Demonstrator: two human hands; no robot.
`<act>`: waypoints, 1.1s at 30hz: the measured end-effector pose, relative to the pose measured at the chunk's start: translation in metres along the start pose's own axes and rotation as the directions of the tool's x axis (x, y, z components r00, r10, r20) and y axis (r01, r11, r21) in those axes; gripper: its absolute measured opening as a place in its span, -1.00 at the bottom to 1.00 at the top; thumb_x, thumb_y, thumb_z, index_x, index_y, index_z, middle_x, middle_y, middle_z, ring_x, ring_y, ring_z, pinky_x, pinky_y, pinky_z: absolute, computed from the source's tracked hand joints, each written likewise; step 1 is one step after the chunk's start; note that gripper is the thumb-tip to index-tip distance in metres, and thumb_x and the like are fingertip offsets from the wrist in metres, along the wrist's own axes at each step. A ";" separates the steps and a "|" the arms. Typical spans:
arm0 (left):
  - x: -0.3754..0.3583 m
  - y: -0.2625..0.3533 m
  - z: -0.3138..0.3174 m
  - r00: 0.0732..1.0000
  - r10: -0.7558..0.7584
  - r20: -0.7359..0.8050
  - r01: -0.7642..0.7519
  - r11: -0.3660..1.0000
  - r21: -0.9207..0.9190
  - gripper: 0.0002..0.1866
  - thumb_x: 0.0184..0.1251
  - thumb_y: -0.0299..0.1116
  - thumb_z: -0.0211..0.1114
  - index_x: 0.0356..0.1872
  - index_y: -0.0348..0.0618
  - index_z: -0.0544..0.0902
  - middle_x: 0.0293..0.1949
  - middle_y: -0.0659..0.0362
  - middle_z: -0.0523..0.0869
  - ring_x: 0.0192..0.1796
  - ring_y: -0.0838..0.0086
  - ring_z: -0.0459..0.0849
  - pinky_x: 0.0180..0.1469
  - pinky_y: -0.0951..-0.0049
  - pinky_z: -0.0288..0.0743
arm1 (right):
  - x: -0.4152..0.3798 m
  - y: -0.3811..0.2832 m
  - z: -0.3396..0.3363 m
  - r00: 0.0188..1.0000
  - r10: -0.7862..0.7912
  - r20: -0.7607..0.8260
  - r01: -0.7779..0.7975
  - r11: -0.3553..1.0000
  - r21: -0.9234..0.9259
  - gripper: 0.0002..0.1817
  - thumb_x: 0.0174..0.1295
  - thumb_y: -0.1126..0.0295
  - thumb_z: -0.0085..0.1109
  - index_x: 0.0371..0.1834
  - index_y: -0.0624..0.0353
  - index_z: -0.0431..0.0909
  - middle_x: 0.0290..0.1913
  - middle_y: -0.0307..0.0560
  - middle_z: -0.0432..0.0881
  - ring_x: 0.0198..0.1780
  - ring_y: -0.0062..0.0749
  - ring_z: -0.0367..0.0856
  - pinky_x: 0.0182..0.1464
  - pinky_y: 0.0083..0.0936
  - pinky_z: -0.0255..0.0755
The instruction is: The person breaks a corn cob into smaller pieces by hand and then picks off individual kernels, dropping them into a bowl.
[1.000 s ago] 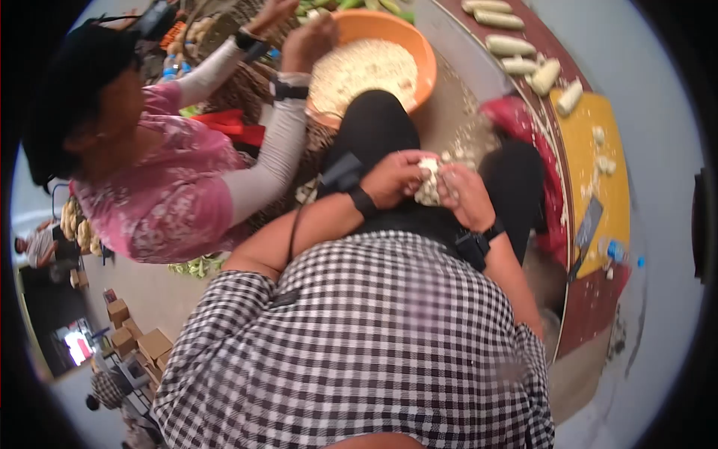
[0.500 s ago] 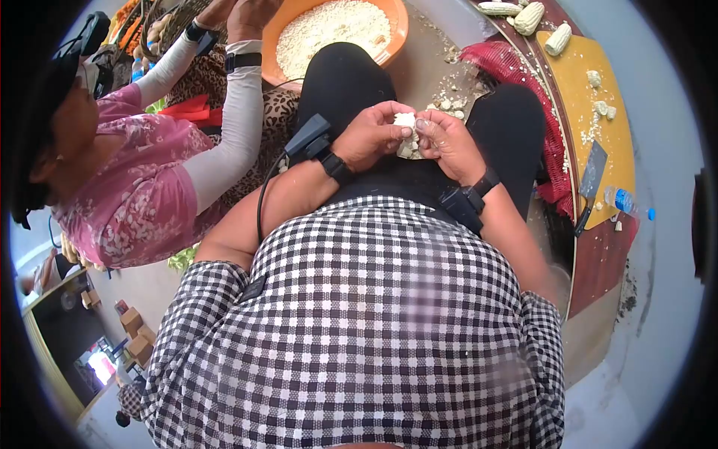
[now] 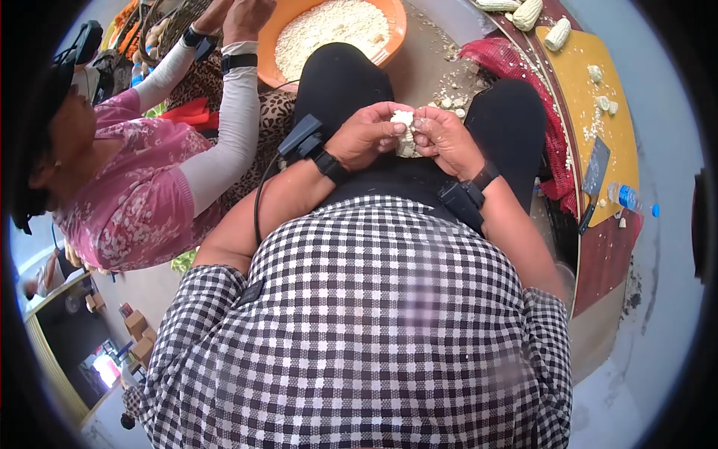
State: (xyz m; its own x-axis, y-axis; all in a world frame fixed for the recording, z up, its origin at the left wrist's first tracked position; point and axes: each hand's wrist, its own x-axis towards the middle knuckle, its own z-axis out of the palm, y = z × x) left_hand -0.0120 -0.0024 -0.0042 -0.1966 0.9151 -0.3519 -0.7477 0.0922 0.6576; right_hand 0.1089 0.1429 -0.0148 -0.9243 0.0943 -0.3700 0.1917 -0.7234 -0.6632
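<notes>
Between my knees, my left hand (image 3: 368, 136) and my right hand (image 3: 449, 142) come together on a pale piece of corn cob (image 3: 404, 120). The left thumb and fingers pinch it from one side. On the other side, the right thumb and fingertips press against it. Loose white kernels (image 3: 407, 146) show just below the fingers. Part of the cob piece is hidden by my fingertips. Beyond my left knee stands an orange basin (image 3: 400, 34) filled with white corn kernels (image 3: 329, 34).
At right, a yellow cutting board (image 3: 583, 82) carries cob pieces and a cleaver (image 3: 596, 168); a plastic bottle (image 3: 627, 197) lies beside it. Whole corn cobs (image 3: 528, 13) sit at the top. Red mesh sack (image 3: 516, 67) borders the board. A co-worker in a pink top (image 3: 142, 194) sits at left.
My hands stay at nearly the same spot, still on the cob piece, with small finger shifts. The view has moved slightly. The co-worker's arms shift a little.
</notes>
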 end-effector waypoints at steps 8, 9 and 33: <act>0.004 -0.001 -0.003 0.999 0.031 -0.014 -0.032 0.999 -0.021 -0.62 0.18 -0.47 0.29 0.05 -0.23 0.50 -0.27 0.27 0.59 -0.53 0.75 0.35 -0.51 0.77 0.24 | -0.004 -0.003 -0.002 0.998 -0.056 -0.013 0.055 0.997 -0.056 -0.88 0.30 0.46 0.04 -0.20 0.29 0.48 -0.50 -0.24 0.49 -0.53 -0.74 0.41 -0.59 -0.87 0.23; 0.003 -0.002 -0.004 0.999 0.035 -0.016 -0.035 0.999 -0.012 -0.62 0.18 -0.47 0.29 0.05 -0.23 0.50 -0.28 0.28 0.59 -0.54 0.75 0.35 -0.51 0.77 0.24 | -0.005 -0.002 -0.002 0.997 -0.072 -0.027 0.069 0.993 -0.095 -0.88 0.30 0.46 0.05 -0.20 0.28 0.49 -0.50 -0.23 0.50 -0.52 -0.74 0.43 -0.58 -0.87 0.24; -0.001 0.001 0.001 1.000 0.004 -0.011 -0.005 0.997 -0.081 -0.69 0.21 -0.46 0.23 -0.01 -0.20 0.49 -0.35 0.34 0.53 -0.54 0.76 0.31 -0.52 0.78 0.20 | -0.017 -0.007 0.003 0.989 -0.053 0.135 0.039 0.993 0.110 -0.94 0.27 0.57 -0.06 -0.26 0.25 0.43 -0.44 -0.26 0.41 -0.50 -0.74 0.29 -0.57 -0.88 0.13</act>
State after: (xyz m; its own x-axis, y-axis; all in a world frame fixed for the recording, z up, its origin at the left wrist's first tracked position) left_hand -0.0114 -0.0028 -0.0024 -0.2066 0.9113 -0.3563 -0.7954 0.0556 0.6035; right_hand 0.1221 0.1446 -0.0019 -0.9692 0.0398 -0.2431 0.1185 -0.7900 -0.6016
